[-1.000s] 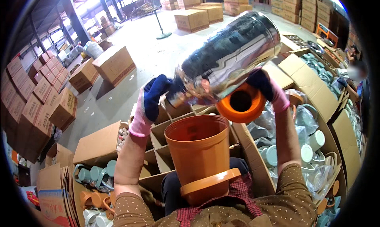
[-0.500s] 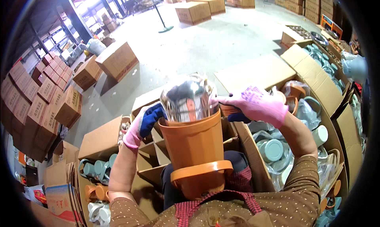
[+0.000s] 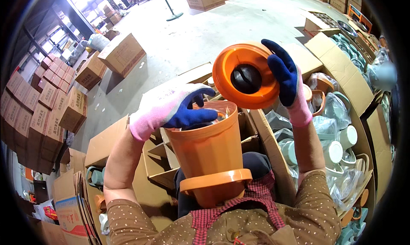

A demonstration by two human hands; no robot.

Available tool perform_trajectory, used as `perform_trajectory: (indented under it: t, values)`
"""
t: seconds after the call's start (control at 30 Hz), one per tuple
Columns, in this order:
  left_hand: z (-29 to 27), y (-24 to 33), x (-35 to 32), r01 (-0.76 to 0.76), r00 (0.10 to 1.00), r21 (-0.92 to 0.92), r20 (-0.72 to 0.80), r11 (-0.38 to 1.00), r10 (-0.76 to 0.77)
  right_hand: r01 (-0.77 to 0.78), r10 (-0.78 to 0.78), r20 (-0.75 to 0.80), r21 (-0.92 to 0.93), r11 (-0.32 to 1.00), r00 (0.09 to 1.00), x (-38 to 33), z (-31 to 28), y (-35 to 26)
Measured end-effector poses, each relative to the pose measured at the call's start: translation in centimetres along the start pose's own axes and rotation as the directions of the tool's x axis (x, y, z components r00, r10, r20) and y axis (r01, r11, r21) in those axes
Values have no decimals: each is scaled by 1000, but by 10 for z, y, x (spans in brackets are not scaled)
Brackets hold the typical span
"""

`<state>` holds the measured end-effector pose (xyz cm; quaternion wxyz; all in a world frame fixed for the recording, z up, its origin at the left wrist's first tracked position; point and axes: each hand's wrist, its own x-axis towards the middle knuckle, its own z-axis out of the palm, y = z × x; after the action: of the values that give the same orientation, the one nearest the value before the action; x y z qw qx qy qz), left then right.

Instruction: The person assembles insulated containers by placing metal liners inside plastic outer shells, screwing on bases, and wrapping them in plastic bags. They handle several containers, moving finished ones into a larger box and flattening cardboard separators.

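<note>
An orange tapered jug shell (image 3: 207,146) leans upright between my knees, a curved orange handle (image 3: 218,181) on its lower near side. Over its open top lies my left hand (image 3: 181,110), in a pink glove with blue fingers; these are apart, some dipping inside the rim. A little of something shiny shows inside, mostly covered by that hand. My right hand (image 3: 286,80), gloved alike, grips the right edge of a round orange cap (image 3: 222,80) with a black centre. The cap is held up above and right of the shell's opening, apart from it.
A divided carton (image 3: 171,155) sits under and around the shell. On the right, an open carton holds pale green and orange parts in plastic bags (image 3: 326,127). Stacked cartons (image 3: 34,117) line the left, and two boxes (image 3: 122,55) stand on the floor ahead.
The silver liner that stuck out of the shell's top now sits lower, hardly visible. My left hand has moved over the opening, and my right hand has taken hold of the orange cap.
</note>
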<state>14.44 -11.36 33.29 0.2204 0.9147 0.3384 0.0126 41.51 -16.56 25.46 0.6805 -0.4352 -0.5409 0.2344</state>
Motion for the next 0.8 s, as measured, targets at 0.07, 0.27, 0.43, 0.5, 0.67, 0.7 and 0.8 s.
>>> perform_trajectory:
  t: [0.07,0.27,0.43,0.5,0.67,0.7,0.8]
  values:
    - [7,-12,-4,-49,999,14,-2,999,49,20,-20,-26,14,1000,999,0,7,0]
    - [1,-20,-25,-248,950,-298,112,922,292,105,-78,-99,312,944,992,5,13,8]
    - [7,-45,-43,-377,907,-926,-361,31,218,-237,-28,247,953,187,969,7,47,-5]
    - [13,-14,-43,-455,873,-875,-475,-165,109,-90,-31,131,818,567,991,4,73,-14]
    - [12,-25,-71,-488,556,-255,-828,834,72,715,-682,232,-339,612,694,-6,95,-96]
    - [11,-2,-74,-653,577,-483,-816,583,-29,664,-595,297,-289,690,747,-15,102,-107]
    - [29,31,-80,-647,457,-331,-889,687,1,347,-362,335,107,932,870,-20,121,-94]
